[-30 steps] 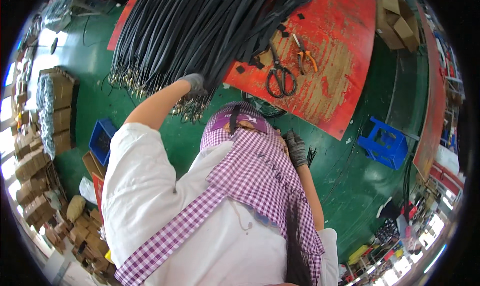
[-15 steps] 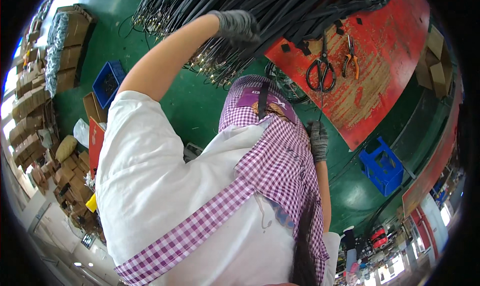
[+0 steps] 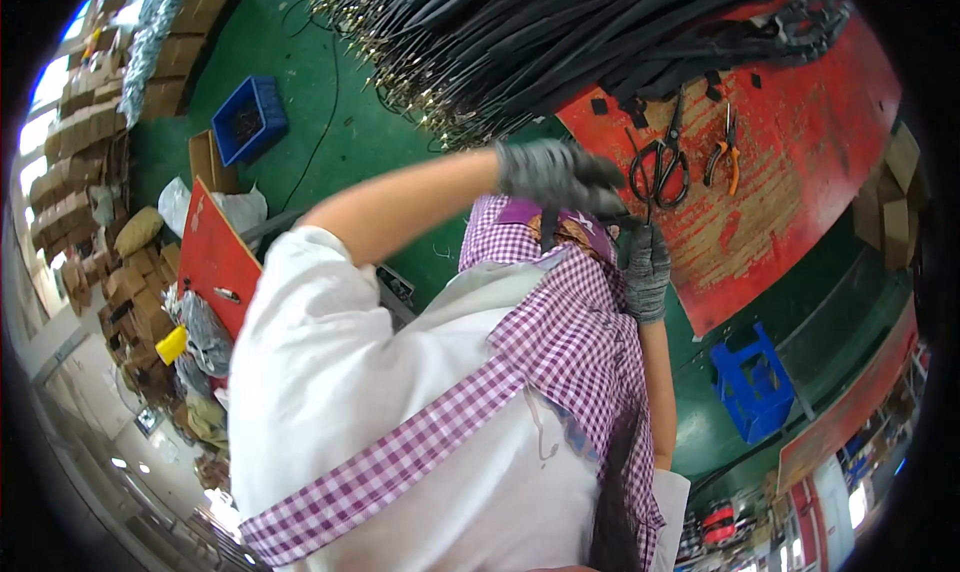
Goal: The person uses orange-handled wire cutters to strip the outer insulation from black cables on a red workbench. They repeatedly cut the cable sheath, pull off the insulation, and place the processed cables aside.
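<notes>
My left hand [image 3: 560, 177], in a grey glove, reaches across to the right with fingers stretched out and somewhat apart, slightly blurred. Its fingertips are just above my right hand [image 3: 646, 267], gloved in grey too and closed. A thin black cable [image 3: 649, 213] seems to run from the right fingers up toward the scissors; most of it is hidden. Black-handled scissors [image 3: 660, 167] lie on the red tabletop [image 3: 770, 237] just beyond both hands. To their right are pliers [image 3: 725, 157] with orange and black handles. A large bundle of black cables [image 3: 530, 47] with brassy ends covers the table's far side.
Small black scraps [image 3: 600, 106] dot the tabletop. On the green floor, a blue bin [image 3: 250, 120] stands at the left and a blue plastic stool [image 3: 752, 387] at the right. Cardboard boxes [image 3: 80, 177] are stacked far left; an open carton [image 3: 890, 212] sits beyond the table's right edge.
My left hand has moved from the cable bundle down and right to beside my right hand. The view has shifted a little, while my right hand keeps its place near the table's edge.
</notes>
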Available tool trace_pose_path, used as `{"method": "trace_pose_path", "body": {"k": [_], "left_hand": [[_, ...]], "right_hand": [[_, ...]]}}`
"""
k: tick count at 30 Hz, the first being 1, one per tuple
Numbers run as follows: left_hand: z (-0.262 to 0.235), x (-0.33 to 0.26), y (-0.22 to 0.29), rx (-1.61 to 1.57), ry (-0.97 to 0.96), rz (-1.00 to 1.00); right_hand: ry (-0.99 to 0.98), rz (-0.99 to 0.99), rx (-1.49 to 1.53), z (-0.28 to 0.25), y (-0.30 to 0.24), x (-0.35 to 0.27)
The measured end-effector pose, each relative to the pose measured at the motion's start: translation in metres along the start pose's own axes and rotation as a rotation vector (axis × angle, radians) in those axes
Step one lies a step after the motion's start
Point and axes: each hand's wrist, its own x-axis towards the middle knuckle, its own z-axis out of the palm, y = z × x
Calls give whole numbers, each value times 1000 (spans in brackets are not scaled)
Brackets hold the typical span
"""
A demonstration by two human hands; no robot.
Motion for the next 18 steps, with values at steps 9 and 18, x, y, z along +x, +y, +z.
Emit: {"method": "trace_pose_path", "body": {"k": [9,18], "left_hand": [[50,-28,-148,589,1154,-196],[13,-70,-176,622,1203,-676]], "right_hand": [[-83,411,489,-34,19,-16],[-462,443,545,-40,37,-39]]}}
